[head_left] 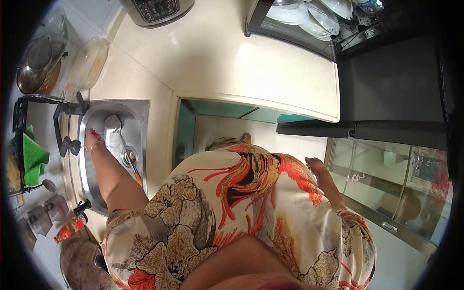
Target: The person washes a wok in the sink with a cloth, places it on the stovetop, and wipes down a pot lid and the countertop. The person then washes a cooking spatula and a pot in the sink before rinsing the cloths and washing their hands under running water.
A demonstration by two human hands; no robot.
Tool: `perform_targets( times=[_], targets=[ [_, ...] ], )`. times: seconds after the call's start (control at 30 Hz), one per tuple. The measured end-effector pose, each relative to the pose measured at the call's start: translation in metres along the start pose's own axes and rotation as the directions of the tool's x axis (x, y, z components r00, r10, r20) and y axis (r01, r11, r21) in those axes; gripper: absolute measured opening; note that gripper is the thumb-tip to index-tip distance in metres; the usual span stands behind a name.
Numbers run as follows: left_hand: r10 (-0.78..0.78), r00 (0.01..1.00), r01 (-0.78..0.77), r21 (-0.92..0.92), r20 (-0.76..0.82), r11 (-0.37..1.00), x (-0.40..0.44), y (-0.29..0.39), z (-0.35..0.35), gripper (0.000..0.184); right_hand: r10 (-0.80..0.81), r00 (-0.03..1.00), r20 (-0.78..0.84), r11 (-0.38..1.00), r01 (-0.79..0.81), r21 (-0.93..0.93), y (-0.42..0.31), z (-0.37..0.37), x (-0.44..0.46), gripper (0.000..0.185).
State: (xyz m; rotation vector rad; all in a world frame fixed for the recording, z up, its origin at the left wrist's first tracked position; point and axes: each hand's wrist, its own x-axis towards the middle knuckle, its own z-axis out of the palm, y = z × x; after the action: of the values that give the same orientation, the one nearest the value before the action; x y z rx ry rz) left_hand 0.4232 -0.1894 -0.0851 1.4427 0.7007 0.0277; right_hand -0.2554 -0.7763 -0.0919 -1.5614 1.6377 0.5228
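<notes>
My left hand (94, 138) reaches over the left side of the steel sink (142, 116). Its fingers look curled, with a small pinkish-red patch at them; I cannot make out what that is. Beside this hand in the basin lies a long-handled ladle or turner (113, 124), with a rounded metal head and an orange-brown handle end pointing toward my body. The handle crosses near the drain (129, 157). My right hand (316, 166) hangs low at my right side, away from the counter, fingers loosely apart and nothing visible in them.
A grey faucet (72, 108) rises at the sink's left rim. A green cloth (35, 157) hangs on the wall side. Pot lids (38, 65) and a clear container (89, 63) stand beyond. An electric cooker (157, 9) is on the counter (208, 63); a glass-fronted cabinet (377, 169) stands right.
</notes>
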Motion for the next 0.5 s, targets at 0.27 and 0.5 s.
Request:
perform_targets(
  times=[0.27,0.5],
  targets=[
    [-0.011,0.996,0.031,-0.220,0.093,0.975,-0.010,-0.003,-0.008,0.004,0.010,1.000,0.002,0.991,-0.010,-0.130,0.003,0.000,-0.002,0.049],
    [0.050,0.997,-0.047,0.038,-0.061,0.998,-0.009,0.001,-0.007,0.034,-0.037,0.999,0.007,0.995,0.038,-0.088,0.001,0.003,-0.003,0.051]
  ],
)
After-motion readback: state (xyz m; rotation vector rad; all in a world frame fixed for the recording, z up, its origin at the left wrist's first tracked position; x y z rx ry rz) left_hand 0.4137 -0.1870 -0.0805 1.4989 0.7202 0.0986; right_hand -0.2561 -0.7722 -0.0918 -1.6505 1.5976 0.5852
